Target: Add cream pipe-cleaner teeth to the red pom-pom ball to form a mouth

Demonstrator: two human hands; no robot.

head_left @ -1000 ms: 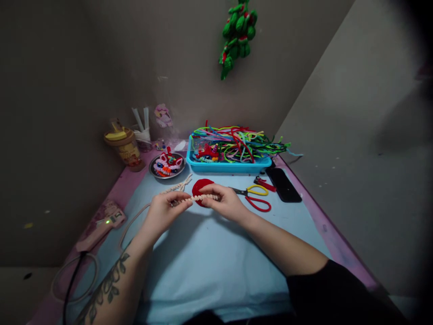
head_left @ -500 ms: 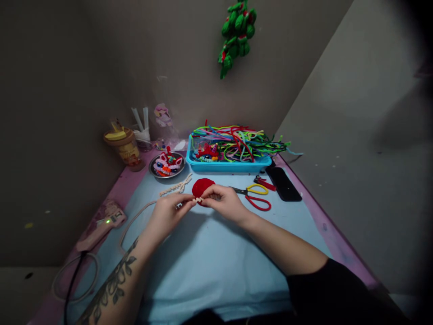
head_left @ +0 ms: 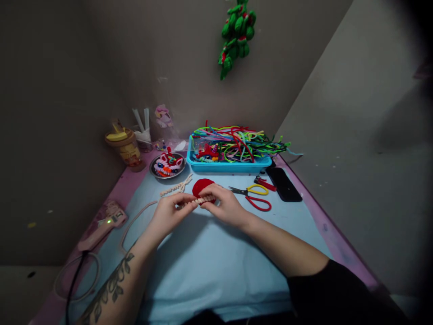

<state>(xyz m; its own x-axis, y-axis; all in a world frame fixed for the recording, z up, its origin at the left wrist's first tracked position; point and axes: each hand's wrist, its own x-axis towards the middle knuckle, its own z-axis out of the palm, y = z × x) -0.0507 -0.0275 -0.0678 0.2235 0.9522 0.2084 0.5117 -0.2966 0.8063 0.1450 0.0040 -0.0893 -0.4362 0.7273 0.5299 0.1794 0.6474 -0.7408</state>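
**Twisted cream strand [head_left: 206, 198] pinched between two hands**

The strand spans the gap between the left hand [head_left: 169, 214] and the right hand [head_left: 226, 205], above the blue cloth [head_left: 209, 266] covering the desk [head_left: 323, 225]. Each grip is narrow, thumb and fingers closed on the strand; the left hides part of it. A red round piece [head_left: 202, 184] shows just behind the fingers, partly covered. A second cream twisted piece [head_left: 176, 186] lies beyond the left hand; scissors [head_left: 259, 188] with one yellow and one red handle loop lie beyond the right. Farther back, a metal bowl [head_left: 167, 176] holds colourful fuzzy pieces, and a blue tray [head_left: 230, 168] overflows with multicoloured pipe cleaners [head_left: 240, 140].
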